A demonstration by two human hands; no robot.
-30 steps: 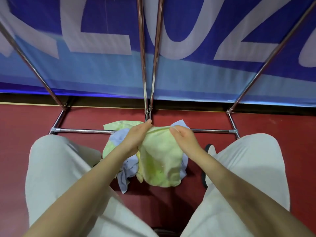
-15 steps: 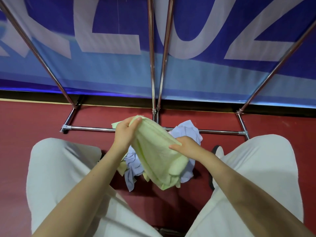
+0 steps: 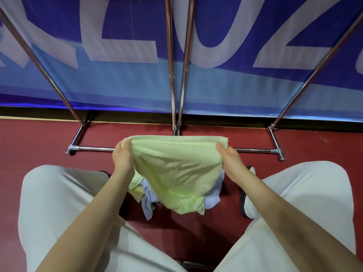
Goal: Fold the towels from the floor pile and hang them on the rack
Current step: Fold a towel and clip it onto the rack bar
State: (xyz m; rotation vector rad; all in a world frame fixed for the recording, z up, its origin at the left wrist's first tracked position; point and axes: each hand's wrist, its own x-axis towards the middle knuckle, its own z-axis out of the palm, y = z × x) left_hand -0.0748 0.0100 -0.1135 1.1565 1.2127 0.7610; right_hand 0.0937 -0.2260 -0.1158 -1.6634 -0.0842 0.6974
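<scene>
While the left hand [image 3: 122, 158] and right hand [image 3: 229, 160] each pinch one top corner, thumbs on the near face and fingers hidden behind, the green towel [image 3: 176, 173] hangs stretched between them, its top edge running left to right and its body tapering down toward the pile of towels [image 3: 149, 201] on the red floor [image 3: 39, 146]. Half a second ago it was bunched diagonally; now it is spread flat before the rack [image 3: 174, 79].
</scene>
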